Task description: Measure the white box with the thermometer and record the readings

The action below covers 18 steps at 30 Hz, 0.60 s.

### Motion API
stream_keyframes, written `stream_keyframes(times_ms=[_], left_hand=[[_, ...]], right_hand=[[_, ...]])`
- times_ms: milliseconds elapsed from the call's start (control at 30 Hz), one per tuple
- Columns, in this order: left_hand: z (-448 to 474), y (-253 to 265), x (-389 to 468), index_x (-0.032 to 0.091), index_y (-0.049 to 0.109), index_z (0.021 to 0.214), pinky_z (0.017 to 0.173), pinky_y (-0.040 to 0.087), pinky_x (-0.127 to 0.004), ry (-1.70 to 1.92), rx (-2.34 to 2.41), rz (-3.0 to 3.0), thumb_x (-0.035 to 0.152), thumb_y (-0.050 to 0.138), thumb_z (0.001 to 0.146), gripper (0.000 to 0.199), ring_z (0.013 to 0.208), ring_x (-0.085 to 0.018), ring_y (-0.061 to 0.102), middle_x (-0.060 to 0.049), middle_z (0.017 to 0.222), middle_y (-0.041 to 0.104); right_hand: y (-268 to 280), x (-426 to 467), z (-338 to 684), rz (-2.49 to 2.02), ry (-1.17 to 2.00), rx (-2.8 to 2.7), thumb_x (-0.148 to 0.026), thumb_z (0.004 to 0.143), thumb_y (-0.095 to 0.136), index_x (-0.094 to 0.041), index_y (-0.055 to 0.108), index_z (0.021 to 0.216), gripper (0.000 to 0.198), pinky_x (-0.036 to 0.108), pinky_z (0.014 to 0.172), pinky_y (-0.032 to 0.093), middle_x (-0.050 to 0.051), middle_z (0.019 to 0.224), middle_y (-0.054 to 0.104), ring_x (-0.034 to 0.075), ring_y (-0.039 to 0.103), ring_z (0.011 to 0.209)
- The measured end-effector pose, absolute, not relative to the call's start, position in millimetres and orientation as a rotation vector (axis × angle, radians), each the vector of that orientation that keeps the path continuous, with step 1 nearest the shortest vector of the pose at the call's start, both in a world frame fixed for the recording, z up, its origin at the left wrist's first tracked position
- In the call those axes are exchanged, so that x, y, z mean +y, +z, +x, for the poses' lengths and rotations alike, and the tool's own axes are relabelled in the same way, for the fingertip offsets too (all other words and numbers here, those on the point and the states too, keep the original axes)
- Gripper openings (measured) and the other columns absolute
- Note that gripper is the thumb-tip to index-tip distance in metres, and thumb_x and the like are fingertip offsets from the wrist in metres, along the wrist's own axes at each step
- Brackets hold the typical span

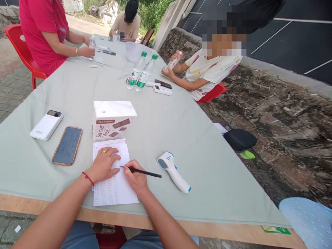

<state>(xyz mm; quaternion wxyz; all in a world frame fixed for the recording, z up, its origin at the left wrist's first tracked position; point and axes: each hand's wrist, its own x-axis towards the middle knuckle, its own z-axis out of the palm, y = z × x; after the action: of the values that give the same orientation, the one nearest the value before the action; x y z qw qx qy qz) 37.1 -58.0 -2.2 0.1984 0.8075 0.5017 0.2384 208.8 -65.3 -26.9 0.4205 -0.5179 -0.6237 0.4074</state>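
Observation:
My right hand (136,178) grips a black pen (145,172), its tip pointing left over a sheet of paper (127,197) covered in rows of small writing. Flat across the upper part of that paper lies my left hand (105,164), fingers spread, with a ring and a red string bracelet. Just beyond the paper stands a white and brown box (111,124) marked "Super Meal". A white infrared thermometer (175,173) rests to the right of my right hand. On the left are a phone (67,145) in a brown case and a white power bank (47,125).
Two water bottles (137,74) with green caps stand mid-table, near another white power bank (162,90) and a translucent basin (133,52). Three people sit around the table (207,166); two hold clear bottles. A light blue stool (306,218) is at the right front corner.

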Motion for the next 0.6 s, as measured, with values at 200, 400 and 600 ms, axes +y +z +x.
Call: stream_keyframes(times_ms=[200, 400, 600], left_hand=[[36.8, -1.9, -58.0, 0.021, 0.066, 0.101, 0.102, 0.032, -0.050, 0.670, 1.403, 2.252, 0.023, 0.069, 0.071, 0.031, 0.116, -0.033, 0.048, -0.010, 0.122, 0.058], [37.2, 2.2, -59.3, 0.021, 0.064, 0.107, 0.104, 0.033, -0.047, 0.524, 1.465, 2.342, 0.026, 0.067, 0.075, 0.033, 0.118, -0.030, 0.047, -0.008, 0.125, 0.057], [36.9, 2.6, -59.1, 0.021, 0.064, 0.108, 0.105, 0.033, -0.047, 0.496, 1.476, 2.353, 0.026, 0.068, 0.074, 0.034, 0.120, -0.029, 0.047, -0.008, 0.127, 0.057]], right_hand=[[-25.9, -65.1, 208.6, -1.296, 1.011, -1.566, -0.028, 0.071, 0.051, -0.022, 0.049, 0.061, 0.012, 0.025, 0.052, 0.039, -0.005, 0.055, 0.050, 0.012, 0.046, 0.052], [-25.8, -65.1, 208.7, -1.280, 1.020, -1.544, -0.027, 0.070, 0.051, -0.022, 0.048, 0.060, 0.011, 0.025, 0.051, 0.039, -0.005, 0.054, 0.049, 0.012, 0.046, 0.052], [-25.3, -65.7, 208.5, -1.292, 1.007, -1.510, -0.028, 0.071, 0.051, -0.022, 0.049, 0.060, 0.012, 0.025, 0.051, 0.039, -0.004, 0.055, 0.049, 0.012, 0.046, 0.053]])
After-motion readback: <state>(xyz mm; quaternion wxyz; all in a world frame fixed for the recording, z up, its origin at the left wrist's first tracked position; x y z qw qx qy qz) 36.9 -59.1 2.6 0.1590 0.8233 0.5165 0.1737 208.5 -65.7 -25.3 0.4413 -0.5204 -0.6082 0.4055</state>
